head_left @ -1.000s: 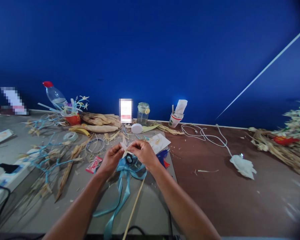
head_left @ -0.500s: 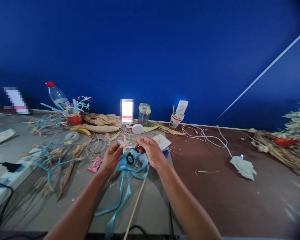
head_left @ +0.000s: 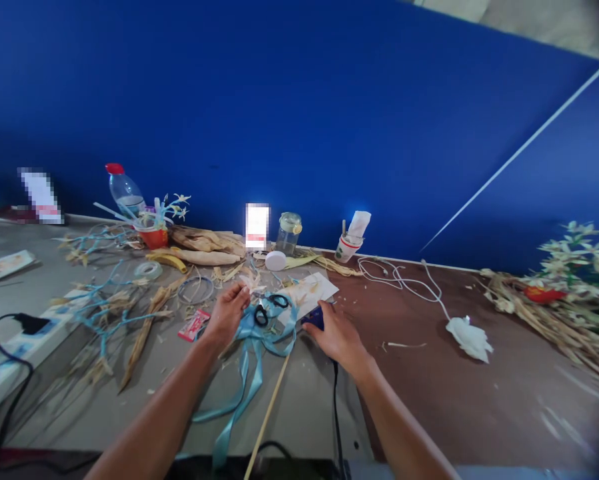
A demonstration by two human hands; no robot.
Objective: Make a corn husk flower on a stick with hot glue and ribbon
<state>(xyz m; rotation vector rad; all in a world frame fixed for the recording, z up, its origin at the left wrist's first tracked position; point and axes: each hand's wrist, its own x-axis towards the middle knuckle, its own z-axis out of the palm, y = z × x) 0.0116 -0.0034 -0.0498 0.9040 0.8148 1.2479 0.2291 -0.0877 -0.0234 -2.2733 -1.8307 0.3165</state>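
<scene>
My left hand (head_left: 228, 308) is closed, pinching a small pale husk flower (head_left: 249, 283) between thumb and fingertips. My right hand (head_left: 336, 333) has its thumb and fingers around a blue corded tool (head_left: 313, 319), which looks like a glue gun; a black cord (head_left: 336, 407) runs down from under the hand. Between the hands lies a loose heap of light blue satin ribbon (head_left: 252, 340), with black-handled scissors (head_left: 261, 315) on top. A thin wooden stick (head_left: 269, 413) extends from the ribbon toward the table's near edge. Behind the blue tool is a white paper sheet (head_left: 324, 287).
Blue-stemmed husk flowers (head_left: 102, 320) and a white power strip (head_left: 24, 357) lie left. A red cup (head_left: 154, 238), dried husks (head_left: 204, 240), a lit phone (head_left: 257, 227), a glass jar (head_left: 289, 233) and a paper cup (head_left: 348, 248) line the blue partition. A white cable (head_left: 404, 283) lies right.
My right hand has left the husk flower, moved right and down, and closed around the blue tool. My left hand still holds the flower. The view has shifted slightly.
</scene>
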